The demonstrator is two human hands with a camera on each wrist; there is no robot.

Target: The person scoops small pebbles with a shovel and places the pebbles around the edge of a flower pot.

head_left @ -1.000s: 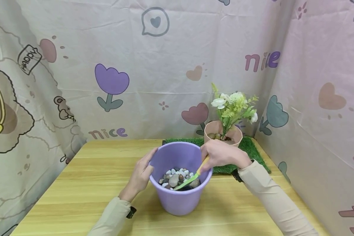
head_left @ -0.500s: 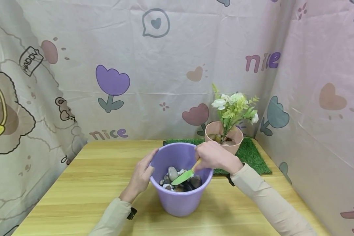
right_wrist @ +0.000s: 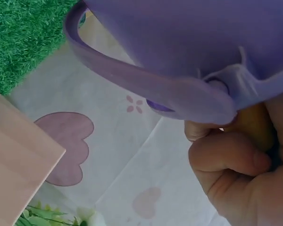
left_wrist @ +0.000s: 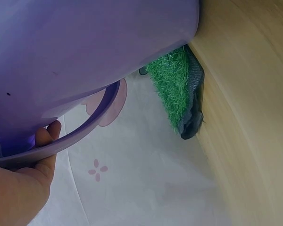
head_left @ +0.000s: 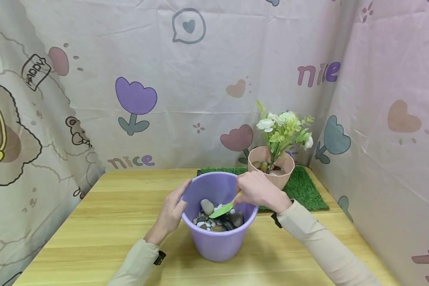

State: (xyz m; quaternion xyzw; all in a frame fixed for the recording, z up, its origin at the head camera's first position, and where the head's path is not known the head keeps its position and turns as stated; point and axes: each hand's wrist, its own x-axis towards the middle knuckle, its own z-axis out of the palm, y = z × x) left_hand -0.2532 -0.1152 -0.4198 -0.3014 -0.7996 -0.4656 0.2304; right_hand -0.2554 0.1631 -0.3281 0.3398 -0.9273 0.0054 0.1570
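A purple plastic bucket (head_left: 217, 247) stands on the wooden table with pebbles (head_left: 203, 225) of mixed white, grey and brown inside. At its left rim my left hand (head_left: 169, 210) grips the edge; the left wrist view has those fingers curled round the bucket's handle (left_wrist: 87, 129). My right hand (head_left: 260, 191), over the right rim, grips a small trowel (head_left: 221, 210) by its yellow handle (right_wrist: 254, 125). The green blade slants down left into the bucket, among the stones. A large pale grey stone (head_left: 207, 207) lies right by the blade's tip.
Behind the bucket at right, a pink pot (head_left: 282, 180) holds stones and white artificial flowers (head_left: 284, 121). It stands on an artificial grass mat (head_left: 305, 192). Bare table (head_left: 128, 206) shows at left. A printed curtain (head_left: 207, 67) closes off the back and sides.
My right hand has moved left with the trowel, and its blade has turned to show its face. The large grey stone has shifted up and left in the bucket. My left hand stays put.
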